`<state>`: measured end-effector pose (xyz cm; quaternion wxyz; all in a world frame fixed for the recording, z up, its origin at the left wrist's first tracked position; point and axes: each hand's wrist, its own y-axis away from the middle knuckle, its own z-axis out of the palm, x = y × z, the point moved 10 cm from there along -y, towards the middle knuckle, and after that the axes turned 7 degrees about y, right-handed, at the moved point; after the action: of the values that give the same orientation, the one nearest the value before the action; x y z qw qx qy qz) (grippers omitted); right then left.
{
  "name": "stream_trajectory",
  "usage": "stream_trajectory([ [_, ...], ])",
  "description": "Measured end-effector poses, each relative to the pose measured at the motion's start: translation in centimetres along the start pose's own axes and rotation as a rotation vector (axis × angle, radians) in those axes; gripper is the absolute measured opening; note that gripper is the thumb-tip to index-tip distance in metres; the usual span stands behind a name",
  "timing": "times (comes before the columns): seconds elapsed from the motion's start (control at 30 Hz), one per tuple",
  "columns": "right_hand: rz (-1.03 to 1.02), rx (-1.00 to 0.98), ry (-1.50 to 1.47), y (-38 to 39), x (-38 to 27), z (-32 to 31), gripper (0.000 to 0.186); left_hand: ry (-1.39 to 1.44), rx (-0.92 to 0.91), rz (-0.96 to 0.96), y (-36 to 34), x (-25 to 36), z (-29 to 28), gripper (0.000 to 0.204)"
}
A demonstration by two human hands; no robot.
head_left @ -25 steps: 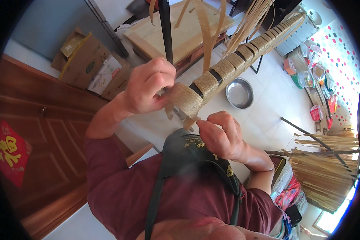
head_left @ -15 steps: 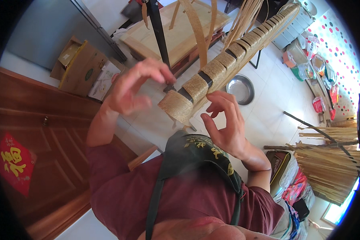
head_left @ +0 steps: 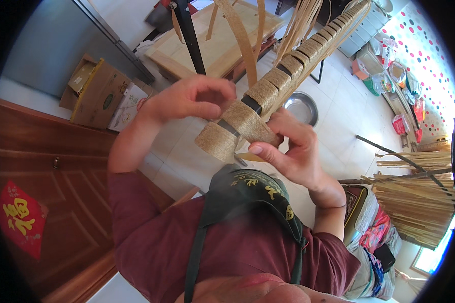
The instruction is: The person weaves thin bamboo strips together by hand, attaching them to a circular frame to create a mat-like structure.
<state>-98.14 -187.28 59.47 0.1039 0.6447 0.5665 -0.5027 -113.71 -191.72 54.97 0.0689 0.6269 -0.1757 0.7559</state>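
Observation:
A long dark bar runs away from me to the upper right, with broad tan-gold strips draped over it in a row. My right hand pinches the second strip from the near end between thumb and fingers, holding its right side out from the bar. At the same strip's left edge, my left hand has its fingers curled and thumb close to them; its fingertips are partly hidden. The nearest strip hangs over the bar's near end, untouched.
A steel basin stands on the tiled floor beyond my right hand. Behind the bar is a low wooden table, with a black upright post before it. Cardboard boxes are on the left, hanging tan strips on the right.
Both hands have closed in on the second strip from the near end. The right hand now grips it and its right side has been lifted outward.

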Motion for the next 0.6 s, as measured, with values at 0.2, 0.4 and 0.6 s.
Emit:
stream_trajectory([
  [0.2, 0.016, 0.084, 0.038, -2.1, -1.5, -2.3, 0.022, -0.074, -0.042, -0.001, -1.2, 4.1, 0.6, 0.024],
  [0.4, -0.397, 0.318, 0.621, -1.7, -7.1, -4.2, 0.034, -0.782, 0.108, 0.411, -0.9, 10.5, 2.3, 0.021],
  [0.6, -0.688, 0.430, 0.795, 1.5, -8.5, -2.3, 0.048, -1.193, 0.343, 1.018, 3.1, 11.3, 5.3, 0.031],
])
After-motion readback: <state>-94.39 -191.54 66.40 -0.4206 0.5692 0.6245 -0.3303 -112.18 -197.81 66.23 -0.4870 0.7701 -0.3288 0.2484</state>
